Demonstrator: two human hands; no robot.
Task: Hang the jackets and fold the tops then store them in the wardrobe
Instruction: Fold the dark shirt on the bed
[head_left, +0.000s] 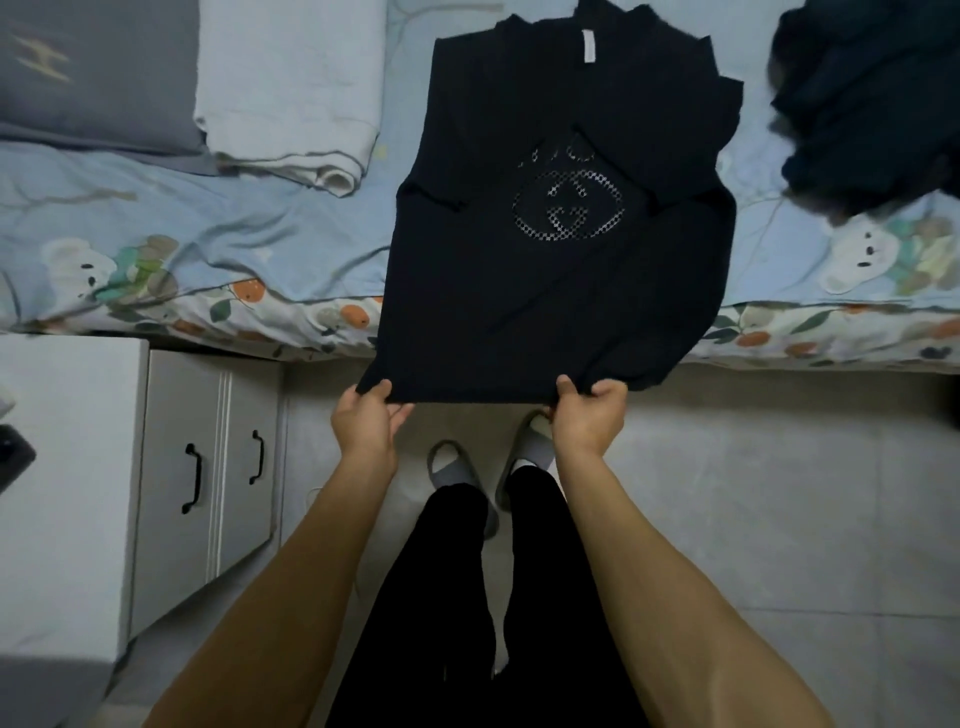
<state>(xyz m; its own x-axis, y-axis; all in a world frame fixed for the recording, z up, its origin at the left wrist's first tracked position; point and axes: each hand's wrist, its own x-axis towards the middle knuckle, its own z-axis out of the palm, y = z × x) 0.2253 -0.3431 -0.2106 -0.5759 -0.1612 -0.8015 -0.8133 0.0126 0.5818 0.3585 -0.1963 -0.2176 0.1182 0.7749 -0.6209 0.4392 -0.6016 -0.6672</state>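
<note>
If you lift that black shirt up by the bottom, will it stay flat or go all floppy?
Probably floppy: the black shirt already sags and wrinkles between the left hand and right hand. It looks thin, so likely light. Its folded-in sleeves may slip open.

My left hand (366, 418) and right hand (589, 413) each pinch the hem of a black top (550, 270), which lies across the bed (208, 249) edge.
</note>
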